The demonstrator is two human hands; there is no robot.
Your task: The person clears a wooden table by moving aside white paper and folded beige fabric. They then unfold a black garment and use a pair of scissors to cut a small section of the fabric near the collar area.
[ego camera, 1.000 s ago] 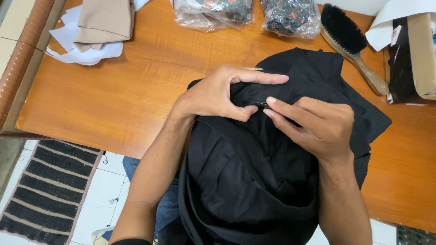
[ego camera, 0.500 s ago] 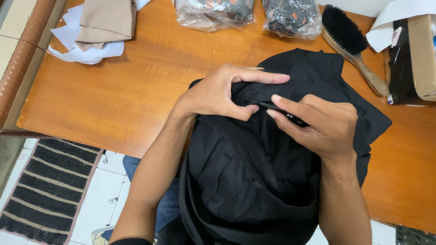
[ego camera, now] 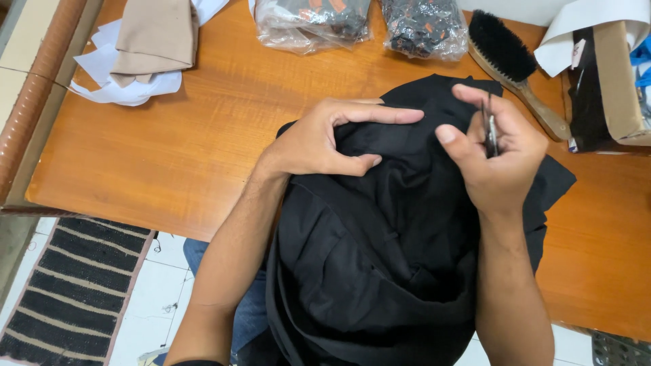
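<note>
Head view, looking down: a black garment [ego camera: 380, 271] lies bunched on the near edge of an orange wooden table [ego camera: 169, 135] and hangs off it toward the person's lap. The left hand [ego camera: 325, 139] rests on the upper fold of the cloth, pinching a ridge of fabric between thumb and bent fingers, forefinger stretched out along the top. The right hand [ego camera: 498, 159] is raised just above the garment's far right part, closed around a small dark metal tool [ego camera: 489, 132], likely thread snips, held upright between thumb and fingers; whether its tip touches the cloth cannot be told.

Along the far edge of the table sit two clear plastic bags [ego camera: 359, 24] of small dark items, side by side. A wooden-handled brush [ego camera: 515, 68] with black bristles lies at an angle just beyond the right hand. A cardboard box [ego camera: 614, 81] stands at the right edge. At the far left, folded tan fabric [ego camera: 152, 37] rests on white paper pieces [ego camera: 122, 91]. A striped mat [ego camera: 64, 285] lies on the tiled floor below.
</note>
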